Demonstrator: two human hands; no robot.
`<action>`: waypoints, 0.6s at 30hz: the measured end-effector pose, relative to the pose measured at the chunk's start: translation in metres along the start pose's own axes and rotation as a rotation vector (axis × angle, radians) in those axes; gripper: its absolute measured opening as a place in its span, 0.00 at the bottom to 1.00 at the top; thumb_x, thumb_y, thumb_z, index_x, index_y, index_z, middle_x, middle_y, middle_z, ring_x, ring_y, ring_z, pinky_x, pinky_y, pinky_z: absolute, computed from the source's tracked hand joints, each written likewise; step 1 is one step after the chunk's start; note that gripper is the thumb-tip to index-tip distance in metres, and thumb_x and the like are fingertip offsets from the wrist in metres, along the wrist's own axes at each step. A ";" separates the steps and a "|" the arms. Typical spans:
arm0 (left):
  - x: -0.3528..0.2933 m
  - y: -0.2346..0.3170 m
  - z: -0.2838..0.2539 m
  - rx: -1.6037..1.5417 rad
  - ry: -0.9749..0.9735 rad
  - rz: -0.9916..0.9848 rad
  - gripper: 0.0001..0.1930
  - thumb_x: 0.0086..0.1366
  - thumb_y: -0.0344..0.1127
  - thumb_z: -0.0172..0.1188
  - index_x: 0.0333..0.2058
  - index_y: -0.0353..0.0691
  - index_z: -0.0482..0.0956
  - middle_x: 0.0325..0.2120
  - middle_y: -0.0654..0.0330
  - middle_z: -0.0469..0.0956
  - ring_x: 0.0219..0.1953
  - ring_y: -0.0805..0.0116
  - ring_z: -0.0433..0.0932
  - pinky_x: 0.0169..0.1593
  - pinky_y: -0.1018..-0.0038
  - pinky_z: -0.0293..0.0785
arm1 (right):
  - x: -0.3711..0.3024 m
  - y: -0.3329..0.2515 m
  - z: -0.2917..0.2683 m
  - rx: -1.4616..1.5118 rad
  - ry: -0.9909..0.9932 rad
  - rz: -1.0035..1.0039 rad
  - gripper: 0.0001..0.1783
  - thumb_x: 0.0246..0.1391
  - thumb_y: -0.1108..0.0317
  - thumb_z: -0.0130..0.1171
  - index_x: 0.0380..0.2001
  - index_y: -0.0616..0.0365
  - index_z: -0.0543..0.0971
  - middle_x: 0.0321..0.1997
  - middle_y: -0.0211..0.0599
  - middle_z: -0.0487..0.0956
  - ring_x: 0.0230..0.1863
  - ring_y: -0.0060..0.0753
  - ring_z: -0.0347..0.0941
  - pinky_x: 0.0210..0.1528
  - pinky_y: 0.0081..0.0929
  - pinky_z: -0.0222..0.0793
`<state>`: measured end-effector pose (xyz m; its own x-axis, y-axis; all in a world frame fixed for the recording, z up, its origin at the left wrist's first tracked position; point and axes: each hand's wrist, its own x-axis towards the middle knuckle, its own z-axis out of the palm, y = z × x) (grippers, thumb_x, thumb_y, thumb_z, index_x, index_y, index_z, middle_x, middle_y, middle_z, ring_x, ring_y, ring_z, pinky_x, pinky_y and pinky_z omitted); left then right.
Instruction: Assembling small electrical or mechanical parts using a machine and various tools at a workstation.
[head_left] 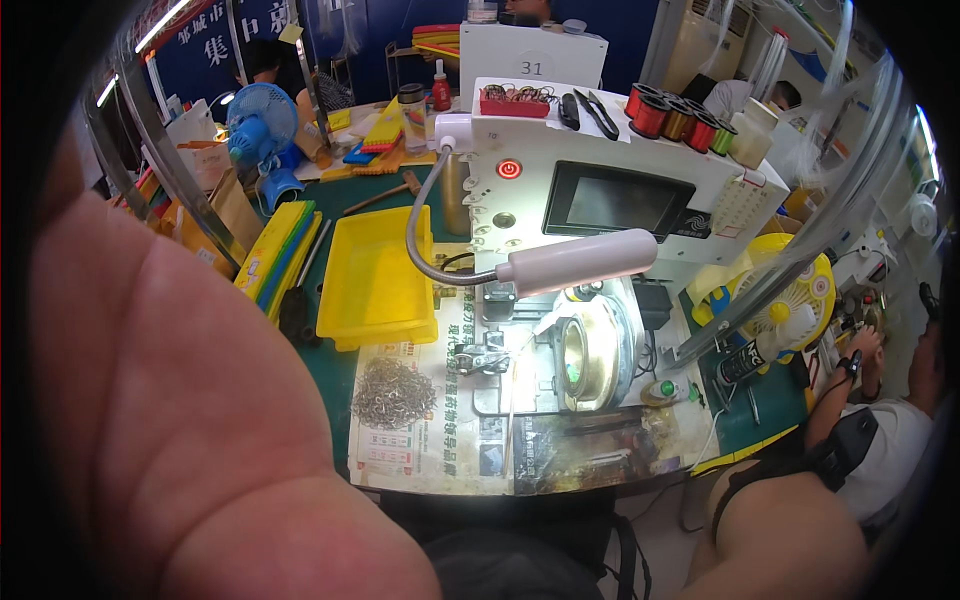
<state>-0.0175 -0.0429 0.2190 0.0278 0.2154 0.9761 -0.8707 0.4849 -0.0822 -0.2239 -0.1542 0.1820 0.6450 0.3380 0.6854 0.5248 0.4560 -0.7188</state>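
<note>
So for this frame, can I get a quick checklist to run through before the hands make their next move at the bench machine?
1. Left hand free: cannot tell; it fills the left of the view too close to the camera to show a grip.
2. Right hand visible: not ok; only a bare arm shows at the lower right.
3. Pile of small metal parts within reach on the newspaper: ok.
4. Yellow tray upright beside the machine: ok; contents cannot tell.
5. Gooseneck lamp over the brass-coloured round fixture: ok.
6. Machine's red button lit: ok.
</note>
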 end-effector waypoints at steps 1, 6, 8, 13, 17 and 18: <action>0.001 -0.001 0.001 -0.001 0.002 0.000 0.25 0.73 0.54 0.46 0.59 0.45 0.71 0.58 0.54 0.71 0.61 0.48 0.68 0.65 0.50 0.61 | 0.000 -0.001 -0.004 -0.003 0.000 -0.003 0.51 0.59 0.30 0.54 0.49 0.84 0.74 0.53 0.78 0.75 0.53 0.67 0.77 0.53 0.47 0.78; -0.002 -0.001 0.003 -0.002 0.008 -0.006 0.24 0.73 0.54 0.46 0.59 0.46 0.71 0.58 0.54 0.71 0.60 0.49 0.68 0.64 0.50 0.61 | -0.003 -0.006 -0.014 -0.022 -0.012 -0.010 0.51 0.59 0.30 0.54 0.49 0.84 0.74 0.53 0.78 0.74 0.53 0.66 0.77 0.53 0.46 0.78; -0.001 -0.001 0.000 0.007 0.004 -0.004 0.24 0.73 0.54 0.46 0.59 0.46 0.71 0.58 0.54 0.71 0.60 0.49 0.68 0.64 0.50 0.61 | -0.002 -0.005 -0.017 -0.015 -0.028 -0.007 0.51 0.59 0.30 0.55 0.50 0.84 0.74 0.53 0.78 0.74 0.53 0.66 0.77 0.53 0.46 0.78; -0.002 -0.002 -0.003 0.003 0.010 0.001 0.24 0.73 0.54 0.46 0.58 0.47 0.72 0.57 0.55 0.71 0.59 0.49 0.69 0.64 0.50 0.61 | 0.000 -0.005 -0.018 0.007 -0.083 0.026 0.52 0.59 0.31 0.55 0.50 0.84 0.74 0.53 0.78 0.74 0.53 0.66 0.77 0.53 0.46 0.78; -0.003 -0.005 -0.005 0.000 0.015 0.006 0.23 0.73 0.54 0.46 0.58 0.47 0.72 0.57 0.55 0.72 0.59 0.50 0.69 0.64 0.51 0.61 | 0.003 -0.003 -0.025 -0.003 -0.139 0.043 0.52 0.59 0.31 0.55 0.50 0.84 0.74 0.53 0.78 0.74 0.53 0.65 0.77 0.53 0.46 0.78; -0.003 -0.005 -0.006 -0.001 0.016 0.008 0.23 0.73 0.54 0.46 0.58 0.47 0.72 0.56 0.55 0.72 0.59 0.50 0.69 0.64 0.51 0.61 | 0.004 -0.002 -0.027 -0.005 -0.157 0.051 0.52 0.59 0.31 0.55 0.50 0.84 0.74 0.54 0.78 0.74 0.53 0.65 0.77 0.53 0.46 0.78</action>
<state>-0.0103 -0.0414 0.2153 0.0286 0.2334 0.9720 -0.8704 0.4839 -0.0906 -0.2076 -0.1759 0.1826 0.5766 0.4852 0.6574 0.4963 0.4312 -0.7535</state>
